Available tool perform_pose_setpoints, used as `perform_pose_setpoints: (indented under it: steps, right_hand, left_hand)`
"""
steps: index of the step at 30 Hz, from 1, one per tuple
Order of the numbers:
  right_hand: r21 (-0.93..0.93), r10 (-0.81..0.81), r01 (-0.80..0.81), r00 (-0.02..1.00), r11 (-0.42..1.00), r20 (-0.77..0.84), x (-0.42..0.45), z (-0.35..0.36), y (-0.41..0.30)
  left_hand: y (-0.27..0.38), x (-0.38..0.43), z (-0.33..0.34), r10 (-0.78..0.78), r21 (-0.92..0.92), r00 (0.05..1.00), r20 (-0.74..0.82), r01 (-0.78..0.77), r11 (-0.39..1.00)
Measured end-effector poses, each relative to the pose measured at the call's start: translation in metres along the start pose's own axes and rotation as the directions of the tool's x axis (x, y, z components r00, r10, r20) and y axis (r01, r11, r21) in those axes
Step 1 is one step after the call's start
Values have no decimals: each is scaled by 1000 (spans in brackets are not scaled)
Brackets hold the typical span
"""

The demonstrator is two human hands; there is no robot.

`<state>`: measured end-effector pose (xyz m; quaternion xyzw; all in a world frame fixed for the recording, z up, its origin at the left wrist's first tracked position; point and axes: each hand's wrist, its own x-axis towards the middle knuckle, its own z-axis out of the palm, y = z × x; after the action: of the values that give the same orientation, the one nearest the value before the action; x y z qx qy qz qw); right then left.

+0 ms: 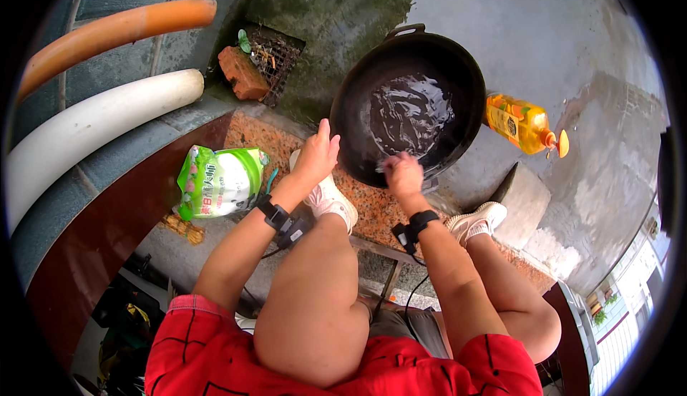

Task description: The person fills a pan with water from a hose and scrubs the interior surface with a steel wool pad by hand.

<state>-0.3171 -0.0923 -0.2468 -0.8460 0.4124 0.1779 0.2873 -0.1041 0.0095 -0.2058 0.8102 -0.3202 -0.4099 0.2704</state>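
A large dark metal wok with a loop handle stands on the wet concrete before me, with shiny liquid in its bottom. My right hand is at the wok's near rim, fingers curled around something small and shiny, too blurred to name. My left hand is held just outside the wok's left rim, fingers extended, touching nothing that I can see. An orange pump bottle of dish soap lies right of the wok. The green and white plastic bag of washing powder rests left of my left hand.
A piece of red brick sits beside a metal drain grate. Orange and white pipes jut in from the left. A straw brush lies below the bag. A stone block stands by my right shoe.
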Motion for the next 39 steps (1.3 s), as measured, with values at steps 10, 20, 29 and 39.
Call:
perform_pose_setpoints:
  steps: [10, 20, 29, 39]
  right_hand:
    - [-118, 133, -117, 982, 986, 134, 31, -9, 25]
    - [498, -152, 161, 987, 852, -60, 12, -1, -26]
    - [386, -137, 142, 990, 912, -41, 15, 6, -29]
    - [314, -96, 121, 991, 942, -93, 12, 18, -41]
  left_hand:
    - [5, 4, -3, -25, -39, 999, -31, 24, 999]
    - [11, 7, -8, -41, -54, 999, -24, 39, 998]
    - [21, 4, -11, -102, -89, 994, 32, 105, 991]
    - [8, 2, -5, -118, -93, 993, 4, 118, 989]
